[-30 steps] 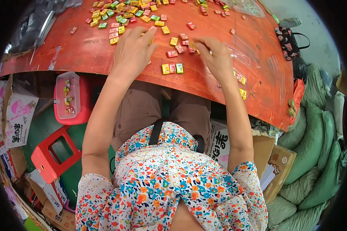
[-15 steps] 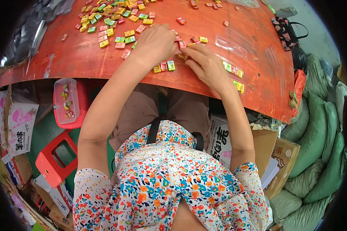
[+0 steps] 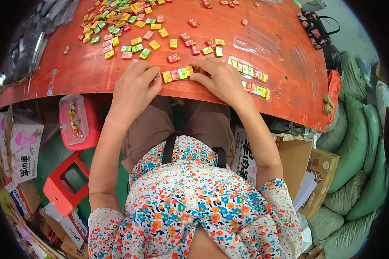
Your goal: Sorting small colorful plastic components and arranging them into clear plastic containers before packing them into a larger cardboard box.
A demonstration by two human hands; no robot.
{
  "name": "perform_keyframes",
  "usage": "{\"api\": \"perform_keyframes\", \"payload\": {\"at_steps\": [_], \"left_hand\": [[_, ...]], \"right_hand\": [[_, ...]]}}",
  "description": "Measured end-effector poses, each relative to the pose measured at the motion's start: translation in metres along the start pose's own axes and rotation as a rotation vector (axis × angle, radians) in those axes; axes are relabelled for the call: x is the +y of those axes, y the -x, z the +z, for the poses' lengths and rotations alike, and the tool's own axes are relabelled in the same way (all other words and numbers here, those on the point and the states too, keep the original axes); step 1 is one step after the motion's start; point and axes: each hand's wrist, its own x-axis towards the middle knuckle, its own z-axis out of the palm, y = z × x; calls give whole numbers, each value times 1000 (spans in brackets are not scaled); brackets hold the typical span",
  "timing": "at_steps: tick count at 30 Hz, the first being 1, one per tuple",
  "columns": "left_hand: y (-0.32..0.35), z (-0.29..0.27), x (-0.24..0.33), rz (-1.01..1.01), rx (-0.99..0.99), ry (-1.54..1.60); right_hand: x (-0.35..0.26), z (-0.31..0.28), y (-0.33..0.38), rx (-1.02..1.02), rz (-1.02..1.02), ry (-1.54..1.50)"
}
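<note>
A short row of small candy-like boxes [image 3: 174, 75], yellow, red and green, lies side by side near the table's front edge, between my hands. At the row's left end is my left hand [image 3: 136, 88], its fingers curled and closed; a pinkish small box [image 3: 157, 78] shows partly between thumb and fingers. My right hand [image 3: 219, 80] pinches the yellow small box [image 3: 189, 71] at the right end with thumb and forefinger. Just beyond the row lies a single red small box [image 3: 173, 58]. Beside my right hand, two clear plastic trays [image 3: 267, 78] hold rows of similar boxes.
A large heap of small boxes [image 3: 125, 15] covers the far left of the red table [image 3: 90, 73]. Clear plastic trays [image 3: 253, 46] lie on the right, and a pile of them [image 3: 30, 43] at the left. Below stand a red stool [image 3: 67, 183] and a plastic tub [image 3: 73, 118].
Both hands have drawn back toward the table's front edge, the left one also leftward. The row of boxes has grown longer, with my right hand now at its right end.
</note>
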Motion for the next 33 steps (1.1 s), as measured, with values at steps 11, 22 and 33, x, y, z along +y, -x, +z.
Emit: {"api": "perform_keyframes", "payload": {"at_steps": [11,22,33], "left_hand": [[-42,29,11,135,60,-47],[-91,69,21,135,-71,-139],[-96,87,19,241,-124,-189]], "right_hand": [[49,-23,-19,134,-75,362],[36,-29,2,126,-26,33],[34,-17,6,62,-157,123]]}}
